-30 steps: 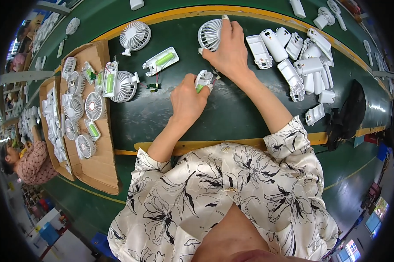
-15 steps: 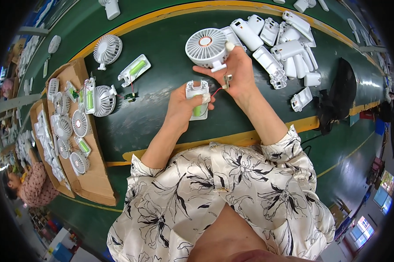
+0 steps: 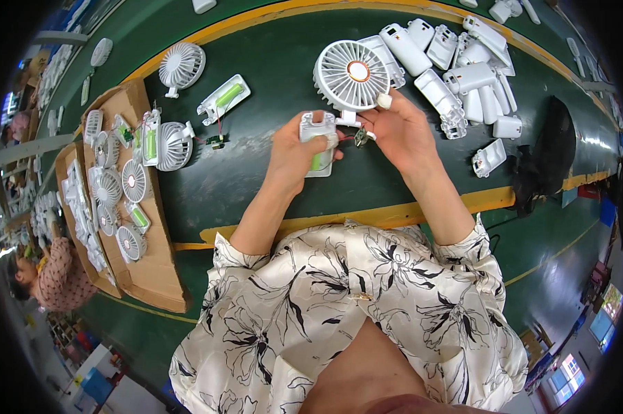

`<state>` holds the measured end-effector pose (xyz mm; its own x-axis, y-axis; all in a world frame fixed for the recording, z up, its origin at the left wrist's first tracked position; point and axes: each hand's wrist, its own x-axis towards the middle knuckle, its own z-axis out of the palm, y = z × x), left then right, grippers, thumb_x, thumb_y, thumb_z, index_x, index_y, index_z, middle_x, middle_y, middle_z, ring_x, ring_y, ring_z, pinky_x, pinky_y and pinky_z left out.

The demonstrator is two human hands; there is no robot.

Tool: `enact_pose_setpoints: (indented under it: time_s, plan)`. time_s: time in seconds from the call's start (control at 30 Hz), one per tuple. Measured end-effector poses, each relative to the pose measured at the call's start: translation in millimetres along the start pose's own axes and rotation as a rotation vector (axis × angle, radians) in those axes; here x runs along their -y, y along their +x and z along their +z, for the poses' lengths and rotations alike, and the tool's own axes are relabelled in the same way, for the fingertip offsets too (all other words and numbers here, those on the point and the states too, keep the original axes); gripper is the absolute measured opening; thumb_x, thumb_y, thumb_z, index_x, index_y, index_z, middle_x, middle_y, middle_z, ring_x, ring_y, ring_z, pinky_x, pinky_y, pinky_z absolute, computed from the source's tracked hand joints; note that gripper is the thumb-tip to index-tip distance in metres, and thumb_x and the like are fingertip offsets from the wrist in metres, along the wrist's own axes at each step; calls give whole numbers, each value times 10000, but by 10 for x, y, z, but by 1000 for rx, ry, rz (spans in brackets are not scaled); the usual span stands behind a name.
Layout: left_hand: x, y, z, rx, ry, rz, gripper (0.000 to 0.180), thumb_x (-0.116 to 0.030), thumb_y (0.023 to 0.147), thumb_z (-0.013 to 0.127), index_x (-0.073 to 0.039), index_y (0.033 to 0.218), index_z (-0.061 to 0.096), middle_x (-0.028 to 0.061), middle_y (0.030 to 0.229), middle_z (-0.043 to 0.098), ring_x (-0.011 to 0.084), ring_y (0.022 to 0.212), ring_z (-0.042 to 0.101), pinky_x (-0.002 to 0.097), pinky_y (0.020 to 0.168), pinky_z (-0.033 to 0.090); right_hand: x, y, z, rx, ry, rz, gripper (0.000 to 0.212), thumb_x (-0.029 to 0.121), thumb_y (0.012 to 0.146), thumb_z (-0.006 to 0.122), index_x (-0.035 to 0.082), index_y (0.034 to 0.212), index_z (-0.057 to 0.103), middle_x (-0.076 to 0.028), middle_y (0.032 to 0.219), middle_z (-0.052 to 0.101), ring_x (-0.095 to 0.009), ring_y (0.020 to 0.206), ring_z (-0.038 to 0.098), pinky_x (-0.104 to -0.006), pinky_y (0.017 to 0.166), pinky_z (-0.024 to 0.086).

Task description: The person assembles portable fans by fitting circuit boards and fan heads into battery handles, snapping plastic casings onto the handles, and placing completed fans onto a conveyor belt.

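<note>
My left hand (image 3: 288, 153) is closed on a white handle shell (image 3: 317, 120) that has a green battery (image 3: 316, 163) inside, its thumb across the front. My right hand (image 3: 406, 132) grips the rim of a round white fan head (image 3: 340, 77) with an orange ring at its hub. A white cap covers one fingertip of that hand. The fan's short neck (image 3: 348, 117) points down beside the top end of the shell; whether they touch I cannot tell. Between the hands, a small green circuit board (image 3: 362, 138) hangs on a red wire by the right fingers.
White handle shells (image 3: 474, 77) lie heaped at the right, near a black cloth-like item (image 3: 547, 141). To the left are a loose fan head (image 3: 182, 65), a shell with battery (image 3: 224, 100) wired to a board, and a cardboard box (image 3: 161, 265) of fan parts. A co-worker (image 3: 64, 276) sits far left.
My right hand has turned the fan head and brought its neck to the top of the handle shell. The circuit board now hangs lower, next to the neck. My left hand keeps its hold.
</note>
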<state>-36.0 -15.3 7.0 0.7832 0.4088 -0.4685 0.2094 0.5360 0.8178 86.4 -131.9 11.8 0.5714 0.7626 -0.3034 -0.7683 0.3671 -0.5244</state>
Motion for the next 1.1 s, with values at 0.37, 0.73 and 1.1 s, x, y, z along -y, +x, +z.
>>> enact_pose_setpoints:
  time_s: [0.37,0.73,1.1]
  plan:
    - [34,-12,-28,130,4,25,351,61,699,450,23,1040,521,148,841,611,194,631,607,292,586,508,-118,76,-8,-9,-392,-69,376,40,753,526,-34,1117,467,-88,989,585,-143,856,574,-271,758,449]
    - [112,44,-47,51,366,332,245,-169,877,478,27,1015,523,102,819,605,160,618,600,258,526,492,-84,125,-26,67,-370,14,414,45,752,550,-58,1136,438,-108,1018,575,-173,904,576,-312,815,453]
    - [-30,19,-33,21,-130,-80,212,-163,906,408,16,916,522,132,698,595,187,498,575,295,443,490,-202,-62,-101,135,-1493,-1039,233,-11,616,595,33,843,573,-106,970,530,-275,857,522,-353,720,415]
